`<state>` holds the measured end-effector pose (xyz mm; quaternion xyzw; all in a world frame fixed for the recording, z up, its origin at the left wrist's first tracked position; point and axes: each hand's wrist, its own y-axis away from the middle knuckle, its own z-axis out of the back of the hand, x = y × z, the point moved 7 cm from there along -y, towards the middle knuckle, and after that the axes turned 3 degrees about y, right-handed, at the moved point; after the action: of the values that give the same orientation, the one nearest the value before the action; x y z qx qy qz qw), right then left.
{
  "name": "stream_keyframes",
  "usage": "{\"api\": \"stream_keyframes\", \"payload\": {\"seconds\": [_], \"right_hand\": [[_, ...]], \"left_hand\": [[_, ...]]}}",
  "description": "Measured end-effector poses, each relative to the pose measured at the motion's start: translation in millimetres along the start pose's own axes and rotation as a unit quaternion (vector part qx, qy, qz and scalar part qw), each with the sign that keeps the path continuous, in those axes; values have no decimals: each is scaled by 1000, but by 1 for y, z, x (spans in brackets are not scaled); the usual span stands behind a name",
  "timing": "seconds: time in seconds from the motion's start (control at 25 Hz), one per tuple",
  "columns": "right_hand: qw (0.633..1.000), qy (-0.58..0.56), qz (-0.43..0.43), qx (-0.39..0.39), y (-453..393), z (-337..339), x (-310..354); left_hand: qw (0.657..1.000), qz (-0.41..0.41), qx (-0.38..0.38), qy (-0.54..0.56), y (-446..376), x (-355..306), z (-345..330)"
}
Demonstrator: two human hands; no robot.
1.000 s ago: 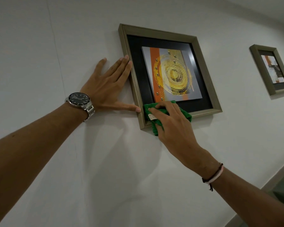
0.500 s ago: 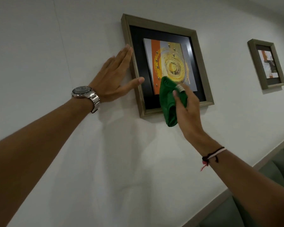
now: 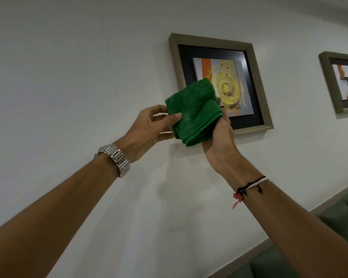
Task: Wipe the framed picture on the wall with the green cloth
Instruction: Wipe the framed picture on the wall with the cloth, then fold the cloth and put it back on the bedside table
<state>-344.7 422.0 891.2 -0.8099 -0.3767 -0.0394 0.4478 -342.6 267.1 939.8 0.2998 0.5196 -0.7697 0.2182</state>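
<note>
The framed picture (image 3: 247, 57) hangs on the white wall: a bronze frame, a black mat and an orange and gold circular design. In front of its lower left corner, away from the wall, is the folded green cloth (image 3: 195, 111). My left hand (image 3: 149, 129) pinches the cloth's left edge between thumb and fingers. My right hand (image 3: 221, 137) grips the cloth's right side from below. The cloth hides the picture's lower left part. Neither hand touches the frame.
A second, smaller framed picture (image 3: 342, 81) hangs further right on the same wall. A grey-green sofa back (image 3: 329, 237) rises at the lower right, below a wall trim. A metal watch (image 3: 117, 157) is on my left wrist.
My left hand has come off the wall beside the frame and taken hold of the cloth. My right hand has pulled the cloth back from the frame's bottom edge. The view has shifted left.
</note>
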Motion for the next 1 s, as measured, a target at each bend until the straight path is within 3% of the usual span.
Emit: {"api": "stream_keyframes", "payload": {"seconds": [0.12, 0.24, 0.4, 0.64, 0.84, 1.0], "right_hand": [[996, 15, -2, 85, 21, -29, -2], [979, 128, 19, 160, 45, -65, -1], [961, 220, 12, 164, 85, -78, -28], [937, 270, -149, 165, 227, -39, -140], [896, 287, -303, 152, 384, 33, -227], [831, 344, -425, 98, 524, 119, -278]], "left_hand": [[997, -3, -74, 0, 33, -16, 30], [991, -13, -126, -33, 70, -37, 60], [985, 13, -156, -75, 137, -30, 95], [959, 141, -225, -101, 300, 79, 127], [922, 284, -254, -72, 462, 190, 111], [860, 423, -284, -8, 609, 281, 70]]}}
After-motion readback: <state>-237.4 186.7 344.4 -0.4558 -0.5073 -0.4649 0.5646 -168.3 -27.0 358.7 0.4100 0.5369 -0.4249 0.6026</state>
